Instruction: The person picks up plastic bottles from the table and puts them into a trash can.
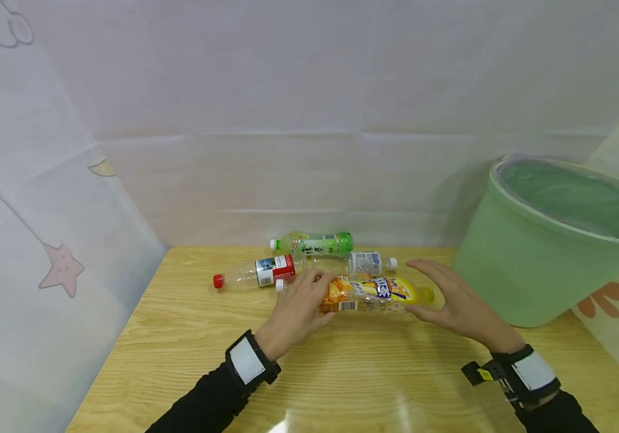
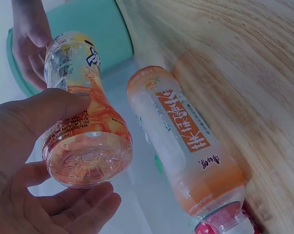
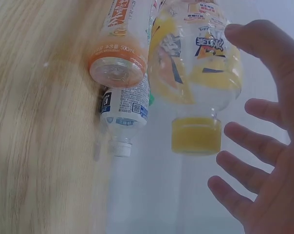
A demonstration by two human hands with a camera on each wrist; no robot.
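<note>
Your left hand (image 1: pixel 294 314) grips the yellow-capped orange-labelled clear plastic bottle (image 1: pixel 374 293) by its base; your right hand (image 1: pixel 458 307) is spread beside its cap. Four more bottles lie behind it, one green bucket (image 1: pixel 509 264) to its right.

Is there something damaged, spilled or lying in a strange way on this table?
No spill shows. All the bottles lie on their sides on the table, none upright. The yellow-capped bottle, gripped at its base by the left hand, looks empty and a little crumpled. The right hand is open at its cap end.

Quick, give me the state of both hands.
Left hand: fingers curled round the yellow bottle's base.
Right hand: open at its cap end.
</note>
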